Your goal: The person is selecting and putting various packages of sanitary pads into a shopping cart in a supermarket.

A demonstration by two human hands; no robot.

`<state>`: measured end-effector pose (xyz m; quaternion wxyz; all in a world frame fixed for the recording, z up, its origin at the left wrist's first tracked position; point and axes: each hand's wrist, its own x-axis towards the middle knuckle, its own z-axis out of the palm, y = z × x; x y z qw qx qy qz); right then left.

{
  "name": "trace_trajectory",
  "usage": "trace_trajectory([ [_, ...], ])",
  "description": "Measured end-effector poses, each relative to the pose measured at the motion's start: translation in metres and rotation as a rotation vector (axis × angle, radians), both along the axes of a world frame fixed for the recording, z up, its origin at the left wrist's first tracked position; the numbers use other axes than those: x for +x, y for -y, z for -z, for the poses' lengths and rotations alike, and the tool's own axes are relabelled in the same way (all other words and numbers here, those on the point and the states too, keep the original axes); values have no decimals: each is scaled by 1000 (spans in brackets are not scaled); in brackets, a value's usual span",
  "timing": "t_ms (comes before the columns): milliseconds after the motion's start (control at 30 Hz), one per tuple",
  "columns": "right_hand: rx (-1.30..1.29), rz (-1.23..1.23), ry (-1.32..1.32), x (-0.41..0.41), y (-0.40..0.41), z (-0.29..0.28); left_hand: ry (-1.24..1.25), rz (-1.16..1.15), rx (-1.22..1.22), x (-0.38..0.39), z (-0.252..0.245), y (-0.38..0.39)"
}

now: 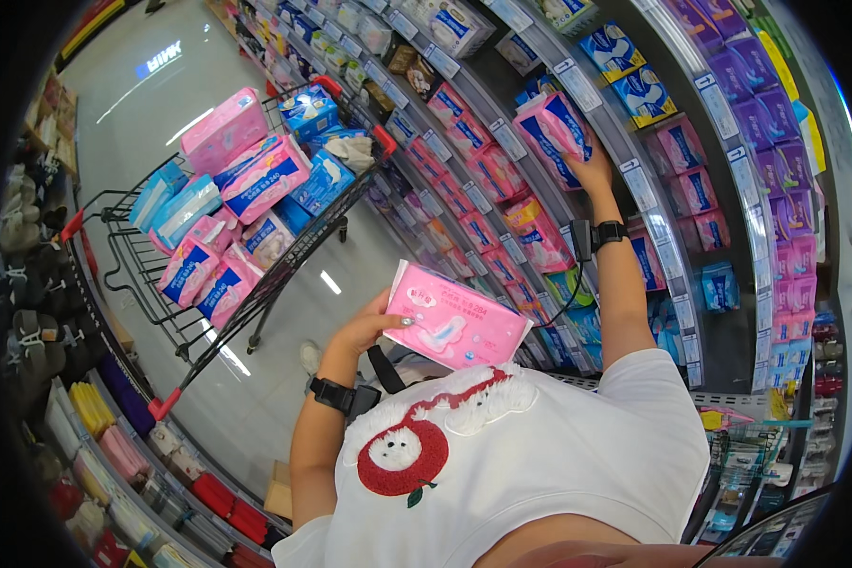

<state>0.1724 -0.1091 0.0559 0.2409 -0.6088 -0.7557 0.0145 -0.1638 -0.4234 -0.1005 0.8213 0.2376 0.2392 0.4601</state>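
My left hand (366, 321) grips the end of a pink pack of sanitary pads (458, 316), its thumb on the front, held before my waist. My right hand (588, 167) reaches to the shelf and grasps a pink and blue pad pack (554, 138), its fingers partly hidden behind the pack. To the left stands a black wire shopping cart (284, 273) with red corners. Pink pad packs (266, 177), light blue packs (188, 206) and blue boxes (323, 181) are piled in it.
Shelves with price-tag rails (511, 138) curve along the right, holding pink packs (532, 234), blue boxes (645, 92) and purple packs (763, 113). Another shelf with folded textiles (124, 451) runs at the lower left. A cardboard box (279, 490) stands near my left arm.
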Motion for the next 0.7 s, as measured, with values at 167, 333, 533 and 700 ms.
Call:
trace_trajectory([
  [167, -157, -11, 74, -21, -20, 0, -58, -48, -28, -1, 1, 2],
  [333, -4, -144, -46, 5, -57, 17, -55, -82, -18, -1, 2, -2],
  [533, -47, 75, 14, -14, -72, 17, -88, -167, -36, -9, 2, 1],
  [700, -34, 234, 4, -15, -88, 20, -41, -270, -68, -15, 16, -5],
])
